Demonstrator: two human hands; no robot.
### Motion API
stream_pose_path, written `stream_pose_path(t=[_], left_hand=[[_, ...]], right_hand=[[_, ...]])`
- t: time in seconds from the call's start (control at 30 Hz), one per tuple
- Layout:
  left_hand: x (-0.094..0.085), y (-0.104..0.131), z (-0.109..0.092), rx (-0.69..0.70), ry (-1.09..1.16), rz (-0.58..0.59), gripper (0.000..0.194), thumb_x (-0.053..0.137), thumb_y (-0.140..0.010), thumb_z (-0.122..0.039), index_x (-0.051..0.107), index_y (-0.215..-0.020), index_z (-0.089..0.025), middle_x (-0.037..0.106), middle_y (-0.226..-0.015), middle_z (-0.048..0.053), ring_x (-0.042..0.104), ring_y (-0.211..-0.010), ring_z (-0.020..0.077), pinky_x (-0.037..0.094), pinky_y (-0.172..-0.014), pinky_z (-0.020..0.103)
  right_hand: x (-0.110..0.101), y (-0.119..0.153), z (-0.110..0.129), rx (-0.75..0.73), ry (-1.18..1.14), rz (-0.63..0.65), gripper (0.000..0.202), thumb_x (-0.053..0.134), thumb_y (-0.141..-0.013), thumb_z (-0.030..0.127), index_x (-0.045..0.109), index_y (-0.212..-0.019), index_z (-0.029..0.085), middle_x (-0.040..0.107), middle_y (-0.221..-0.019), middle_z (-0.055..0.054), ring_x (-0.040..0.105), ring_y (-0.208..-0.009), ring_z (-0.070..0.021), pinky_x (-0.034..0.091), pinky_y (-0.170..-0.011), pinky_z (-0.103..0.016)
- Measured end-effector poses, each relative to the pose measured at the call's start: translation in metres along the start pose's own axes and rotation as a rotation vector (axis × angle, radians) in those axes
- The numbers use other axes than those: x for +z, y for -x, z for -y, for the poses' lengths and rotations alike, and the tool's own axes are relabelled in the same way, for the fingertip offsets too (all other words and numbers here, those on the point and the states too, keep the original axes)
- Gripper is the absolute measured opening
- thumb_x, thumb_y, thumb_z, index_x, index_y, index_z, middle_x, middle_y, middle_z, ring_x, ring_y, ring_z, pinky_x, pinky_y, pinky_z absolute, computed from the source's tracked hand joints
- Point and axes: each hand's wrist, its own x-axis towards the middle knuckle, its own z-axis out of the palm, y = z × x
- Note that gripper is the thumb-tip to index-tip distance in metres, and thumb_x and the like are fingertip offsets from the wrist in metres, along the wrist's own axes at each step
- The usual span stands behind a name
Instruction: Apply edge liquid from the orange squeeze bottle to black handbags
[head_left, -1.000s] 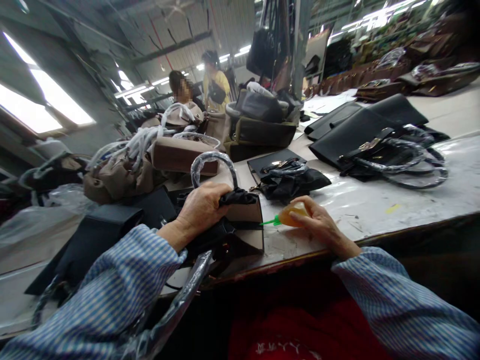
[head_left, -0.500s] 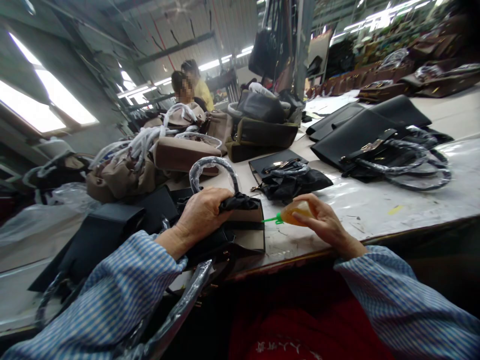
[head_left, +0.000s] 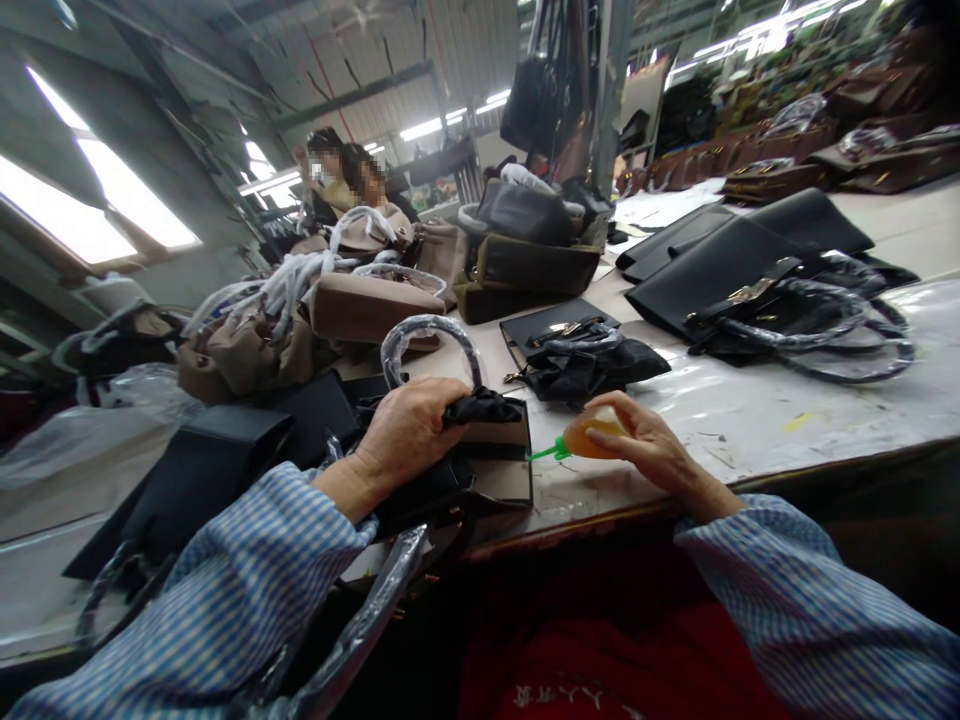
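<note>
Head view, and it's all about the green nozzle (head_left: pixel 551 451): it points left out of the squeeze bottle (head_left: pixel 589 435), tip right at the right edge of the black-and-beige bag (head_left: pixel 501 484), touching or just shy, can't tell! Nearer to the bottle is the right hand (head_left: pixel 652 445), grip wrapped round it, long axis running sideways towards the bag. Opposite, the left hand (head_left: pixel 409 425) has its grip closed on the bag's gathered cloth (head_left: pixel 491 408), at the surface's (head_left: pixel 750 430) near edge. Inside the bottle: something amber.
</note>
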Motion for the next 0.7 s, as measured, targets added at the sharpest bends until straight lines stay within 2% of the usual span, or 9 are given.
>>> stream_pose_path(t=[0.2, 0.4, 0.53, 0.7], left_hand=[[-0.001, 0.001, 0.0, -0.033, 0.005, 0.027, 0.01, 0.072, -0.089, -0.015, 0.075, -0.098, -0.02, 0.078, -0.099, 0.004, 0.071, -0.096, 0.0243, 0.05, -0.085, 0.033], [-0.001, 0.0, 0.0, -0.037, 0.014, 0.026, 0.013, 0.072, -0.088, -0.013, 0.075, -0.098, -0.02, 0.077, -0.097, 0.003, 0.07, -0.094, 0.0229, 0.049, -0.083, 0.032], [-0.001, 0.0, -0.001, -0.024, 0.007, 0.019, 0.012, 0.072, -0.087, -0.014, 0.075, -0.096, -0.021, 0.077, -0.098, 0.003, 0.07, -0.094, 0.0226, 0.049, -0.084, 0.032], [0.0, 0.002, -0.001, -0.021, 0.01, 0.012, 0.01, 0.07, -0.087, -0.014, 0.073, -0.094, -0.022, 0.077, -0.094, 0.002, 0.07, -0.092, 0.0222, 0.049, -0.082, 0.031]], right_hand=[[-0.002, -0.001, 0.008, -0.069, 0.067, -0.011, 0.048, 0.079, -0.086, 0.061, 0.069, -0.116, 0.025, 0.072, -0.097, -0.006, 0.067, -0.083, -0.0276, 0.052, -0.076, -0.041], [-0.004, -0.004, 0.014, -0.108, 0.14, 0.002, 0.048, 0.074, -0.089, 0.063, 0.068, -0.117, 0.024, 0.073, -0.096, -0.007, 0.067, -0.078, -0.0268, 0.053, -0.073, -0.041], [-0.004, -0.007, 0.018, -0.099, 0.116, 0.051, 0.048, 0.074, -0.089, 0.064, 0.069, -0.116, 0.024, 0.074, -0.097, -0.007, 0.069, -0.081, -0.0272, 0.053, -0.071, -0.038], [-0.003, -0.008, 0.018, -0.042, 0.124, -0.006, 0.05, 0.075, -0.087, 0.066, 0.069, -0.114, 0.024, 0.075, -0.092, -0.006, 0.069, -0.077, -0.0276, 0.054, -0.07, -0.039]])
